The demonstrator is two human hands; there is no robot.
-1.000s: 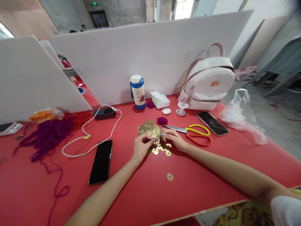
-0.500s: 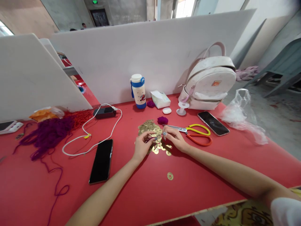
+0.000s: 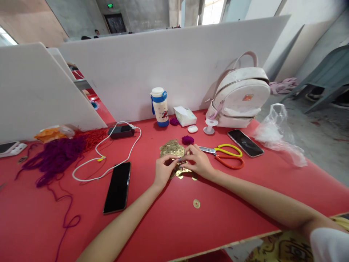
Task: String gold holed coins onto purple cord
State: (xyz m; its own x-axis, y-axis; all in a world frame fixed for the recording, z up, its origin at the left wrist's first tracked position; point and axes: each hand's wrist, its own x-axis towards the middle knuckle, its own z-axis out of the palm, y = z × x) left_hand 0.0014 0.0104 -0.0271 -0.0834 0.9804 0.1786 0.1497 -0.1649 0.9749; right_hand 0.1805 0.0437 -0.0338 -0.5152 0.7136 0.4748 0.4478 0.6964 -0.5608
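Observation:
My left hand point(image 3: 165, 170) is closed in a pinch above a pile of brass coins point(image 3: 172, 147) with square holes. Its fingertips hold a thin dark purple yarn, mostly hidden by the fingers now. Against those fingertips, my right hand point(image 3: 198, 162) pinches at the same spot, fingers bent and closed on the yarn. Part of the pile lies behind and below both hands. One loose coin point(image 3: 196, 203) lies nearer the table's front edge. A small purple yarn ball point(image 3: 188, 140) sits just behind the pile.
Scissors point(image 3: 227, 155) with yellow and red handles lie right of my hands, near a phone point(image 3: 245, 142). Another phone point(image 3: 117, 187) and a white cable point(image 3: 81, 178) are left. A bottle point(image 3: 160, 109), tissue pack point(image 3: 185, 116), spool point(image 3: 210, 126) and backpack point(image 3: 241, 96) stand behind. Purple yarn point(image 3: 56, 156) lies far left.
My right hand has moved left, so its fingertips now meet the left hand's. The strand that showed between the hands is now hidden. The view has shifted slightly.

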